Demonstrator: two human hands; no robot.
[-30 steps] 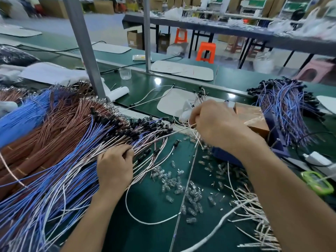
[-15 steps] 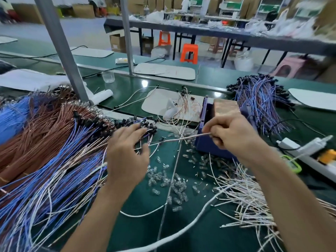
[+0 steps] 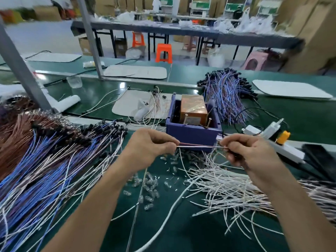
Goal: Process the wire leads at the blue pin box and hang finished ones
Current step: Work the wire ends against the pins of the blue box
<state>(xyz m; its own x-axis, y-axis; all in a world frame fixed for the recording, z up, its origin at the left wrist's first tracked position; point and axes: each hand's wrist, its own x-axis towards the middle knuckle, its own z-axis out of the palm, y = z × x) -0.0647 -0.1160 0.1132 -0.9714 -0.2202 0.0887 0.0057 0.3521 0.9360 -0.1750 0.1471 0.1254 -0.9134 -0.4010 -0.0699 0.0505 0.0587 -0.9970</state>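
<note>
a: where's the wire lead right now?
b: the wire lead (image 3: pixel 198 146) is stretched level between the two hands, just in front of the near wall of the blue pin box (image 3: pixel 192 134) and above the counter (image 3: pixel 190 231). it looks like a thin pair of strands, one reddish and one pale.
a: and the hands?
b: the left hand (image 3: pixel 151 149) pinches one end between thumb and curled fingers. the right hand (image 3: pixel 250 153) pinches the other end the same way. both are closed tight on the lead, well apart from each other.
a: what's inside the box?
b: a copper-coloured block (image 3: pixel 193 108) sits toward the far side, and thin pins (image 3: pixel 209 122) stand by its near face.
a: and around that?
b: small clear caps (image 3: pixel 150 186) lie scattered on the counter below the hands. to the right is a loose heap of white leads (image 3: pixel 227 188). on the left there's a broad spread of blue and white leads (image 3: pixel 45 170) with black ends, and brown leads (image 3: pixel 12 142) lie beyond them.
a: further out?
b: a bundle of blue and purple leads (image 3: pixel 227 91) lies behind the box to the right. a pale mat (image 3: pixel 127 104) with a few loose wires on it lies to the box's left. a white power strip (image 3: pixel 283 149) runs off to the right, with an orange plug (image 3: pixel 281 138) on it. a grey post (image 3: pixel 20 70) rises at the far left, and an orange stool (image 3: pixel 164 52) stands on the floor past the counter.
</note>
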